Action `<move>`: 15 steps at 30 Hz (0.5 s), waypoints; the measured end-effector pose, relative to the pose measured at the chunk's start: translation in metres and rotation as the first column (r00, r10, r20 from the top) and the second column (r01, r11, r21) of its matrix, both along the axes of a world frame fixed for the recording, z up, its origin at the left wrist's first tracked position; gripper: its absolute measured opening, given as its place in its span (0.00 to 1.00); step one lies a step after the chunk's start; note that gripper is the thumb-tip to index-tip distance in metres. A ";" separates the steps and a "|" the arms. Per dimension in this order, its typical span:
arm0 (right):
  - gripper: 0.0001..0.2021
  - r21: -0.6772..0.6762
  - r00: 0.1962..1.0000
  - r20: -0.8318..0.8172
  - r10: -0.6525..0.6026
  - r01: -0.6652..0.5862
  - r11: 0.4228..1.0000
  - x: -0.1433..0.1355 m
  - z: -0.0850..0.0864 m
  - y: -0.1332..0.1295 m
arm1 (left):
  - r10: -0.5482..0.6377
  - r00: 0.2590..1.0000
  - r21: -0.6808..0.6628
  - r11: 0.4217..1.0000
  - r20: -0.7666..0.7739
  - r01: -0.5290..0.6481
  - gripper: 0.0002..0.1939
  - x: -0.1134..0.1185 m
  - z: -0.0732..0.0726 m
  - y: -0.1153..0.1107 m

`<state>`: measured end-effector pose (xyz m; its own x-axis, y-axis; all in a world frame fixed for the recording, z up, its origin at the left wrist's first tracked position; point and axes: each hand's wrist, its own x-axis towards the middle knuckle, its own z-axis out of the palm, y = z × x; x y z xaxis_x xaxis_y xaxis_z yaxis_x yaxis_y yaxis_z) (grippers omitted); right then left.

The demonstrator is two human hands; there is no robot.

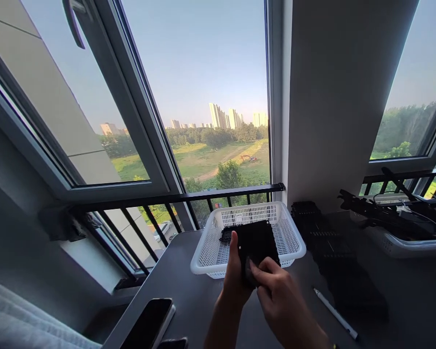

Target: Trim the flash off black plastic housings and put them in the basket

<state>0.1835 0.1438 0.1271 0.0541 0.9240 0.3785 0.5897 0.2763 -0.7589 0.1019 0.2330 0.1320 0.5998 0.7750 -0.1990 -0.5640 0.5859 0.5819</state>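
My left hand [235, 274] grips a flat black panel [257, 237] with small holes near its edges, the thumb up along its left side. The panel is held upright in front of a white plastic basket [294, 249]. My right hand [278, 286] is closed at the panel's lower part, its fingers pinching a small dark grey piece [250, 272] against the surface. What that piece is, I cannot make out. Behind the panel, inside the basket, lies another black part [228, 233], partly hidden.
Two phones, one a larger phone [148, 324], lie at the table's front left. A white pen [334, 312] is to the right, beside a row of black panels [334, 252]. Farther right stands a white bin [399, 245] of black parts. A black railing [232, 193] borders the window.
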 end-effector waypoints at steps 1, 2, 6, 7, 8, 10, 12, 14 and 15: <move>0.21 -0.010 0.999 0.053 -0.002 0.003 1.000 -0.001 0.000 0.000 | 0.006 1.000 0.001 1.000 0.004 -0.006 0.31 -0.001 0.000 0.002; 0.20 -0.017 0.995 0.102 -0.005 0.007 1.000 -0.001 -0.001 -0.001 | 0.011 1.000 0.005 1.000 0.005 -0.011 0.31 -0.002 0.000 0.003; 0.16 -0.018 0.976 0.205 -0.070 0.075 0.997 0.003 -0.003 -0.001 | 0.001 1.000 0.008 1.000 -0.017 -0.001 0.30 -0.004 -0.005 0.006; 0.16 -0.013 0.978 0.187 -0.089 0.093 0.996 0.006 -0.004 -0.001 | -0.009 1.000 0.000 1.000 -0.024 0.009 0.30 -0.003 -0.006 0.005; 0.17 -0.005 0.983 0.153 -0.104 0.106 0.994 0.010 -0.004 -0.001 | -0.023 0.999 -0.009 1.000 -0.026 0.023 0.30 -0.002 -0.006 0.005; 0.18 0.036 0.989 0.056 -0.139 0.138 0.990 0.019 -0.004 -0.001 | -0.056 0.998 -0.023 0.998 -0.015 0.056 0.31 0.000 -0.007 0.003; 0.19 0.123 0.977 -0.034 -0.210 0.213 0.969 0.028 -0.004 -0.002 | -0.077 0.997 -0.013 0.997 0.003 0.077 0.29 0.004 -0.006 0.001; 0.20 0.232 0.953 -0.080 -0.291 0.301 0.925 0.032 -0.005 -0.001 | -0.080 0.997 0.015 0.997 0.000 0.080 0.25 0.007 -0.007 -0.001; 0.22 0.283 0.942 -0.080 -0.326 0.335 0.898 0.033 -0.007 -0.001 | -0.091 0.996 0.026 0.995 -0.011 0.091 0.24 0.008 -0.008 -0.002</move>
